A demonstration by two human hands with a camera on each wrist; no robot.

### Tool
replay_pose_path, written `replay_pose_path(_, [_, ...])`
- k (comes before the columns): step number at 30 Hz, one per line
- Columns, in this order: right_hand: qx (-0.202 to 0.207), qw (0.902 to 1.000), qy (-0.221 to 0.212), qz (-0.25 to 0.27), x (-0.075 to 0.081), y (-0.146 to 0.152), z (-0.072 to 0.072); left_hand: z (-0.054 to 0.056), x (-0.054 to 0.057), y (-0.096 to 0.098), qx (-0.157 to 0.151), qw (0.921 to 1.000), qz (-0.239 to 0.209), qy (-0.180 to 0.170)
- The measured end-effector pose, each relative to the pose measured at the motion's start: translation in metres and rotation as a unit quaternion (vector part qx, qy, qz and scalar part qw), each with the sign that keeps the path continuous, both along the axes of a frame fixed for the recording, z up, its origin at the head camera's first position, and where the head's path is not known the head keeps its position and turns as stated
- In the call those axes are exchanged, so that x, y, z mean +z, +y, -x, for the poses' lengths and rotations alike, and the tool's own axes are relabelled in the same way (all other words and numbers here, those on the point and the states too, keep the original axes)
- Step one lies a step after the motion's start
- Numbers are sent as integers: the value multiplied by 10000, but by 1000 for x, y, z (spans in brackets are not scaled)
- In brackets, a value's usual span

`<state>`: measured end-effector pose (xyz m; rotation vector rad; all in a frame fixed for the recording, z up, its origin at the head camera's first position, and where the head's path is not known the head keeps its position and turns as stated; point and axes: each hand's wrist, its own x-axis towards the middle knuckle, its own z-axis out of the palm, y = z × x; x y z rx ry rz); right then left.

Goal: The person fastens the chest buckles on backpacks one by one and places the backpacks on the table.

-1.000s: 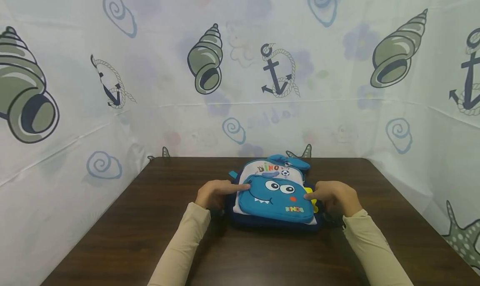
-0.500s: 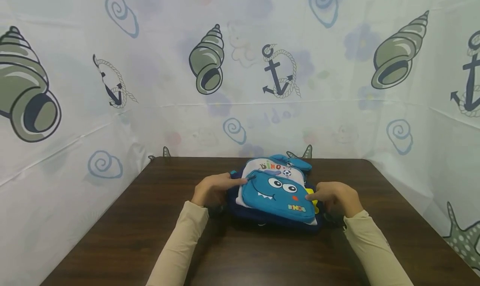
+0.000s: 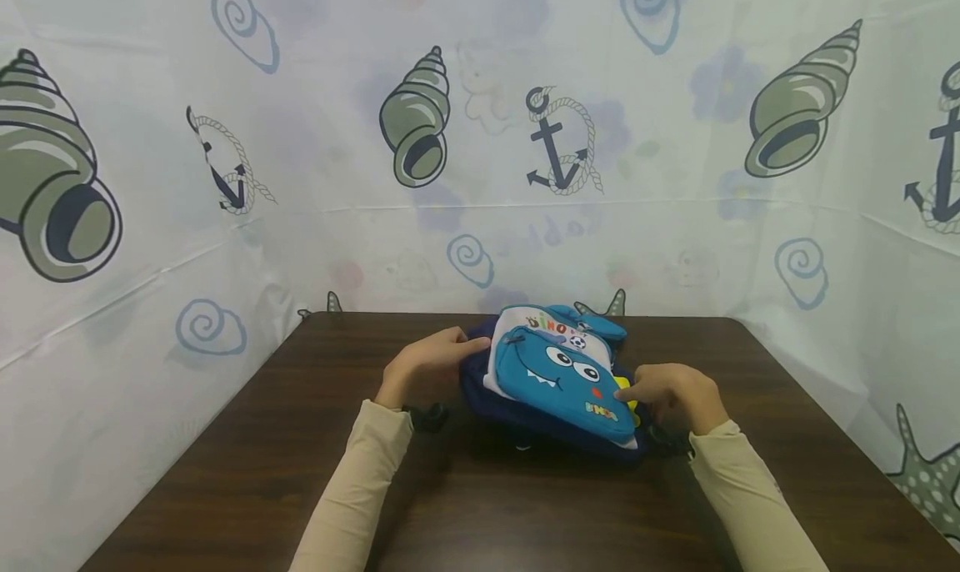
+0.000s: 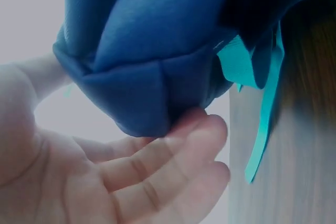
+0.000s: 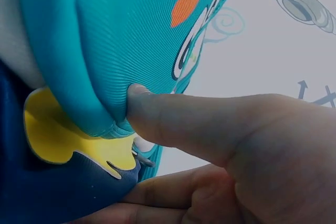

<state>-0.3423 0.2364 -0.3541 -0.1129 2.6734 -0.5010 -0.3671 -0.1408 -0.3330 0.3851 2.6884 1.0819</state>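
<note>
A small child's backpack (image 3: 558, 372) in blue and navy, with a cartoon dinosaur face on its front pocket, lies face up on the table, its left side tilted up. At that left side my left hand (image 3: 427, 362) grips the navy edge, thumb on top. The left wrist view shows several fingers (image 4: 157, 174) under the navy corner, with teal straps (image 4: 260, 129) hanging beside it. My right hand (image 3: 675, 393) pinches the right side. In the right wrist view its thumb (image 5: 173, 116) presses the teal front pocket near a yellow trim piece (image 5: 52, 135), fingers underneath.
The dark wooden table (image 3: 300, 472) reaches back to a white curtain (image 3: 345, 138) printed with shells and anchors, which also hangs along both sides. A dark wrist strap (image 3: 429, 418) shows by the left hand.
My left hand has moved up and slightly left, raising the backpack's left side, so the bag now tilts down to the right. The right hand has kept its place.
</note>
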Motion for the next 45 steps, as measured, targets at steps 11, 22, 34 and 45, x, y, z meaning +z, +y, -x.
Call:
replay_pose_path(11, [60, 9997, -102, 196, 1, -2, -3, 0, 11, 3, -247, 9959, -74, 872])
replay_pose_path(22, [390, 9991, -170, 8, 5, -6, -6, -6, 22, 12, -316, 9901, -758, 1134])
replay_pose_path(34, [529, 9982, -269, -22, 2, -15, -3, -15, 32, 19, -134, 9811, -1178, 1528])
replay_pose_path(45, [599, 9977, -305, 29, 1, -21, -3, -22, 35, 30, 90, 9626, -1523, 2237])
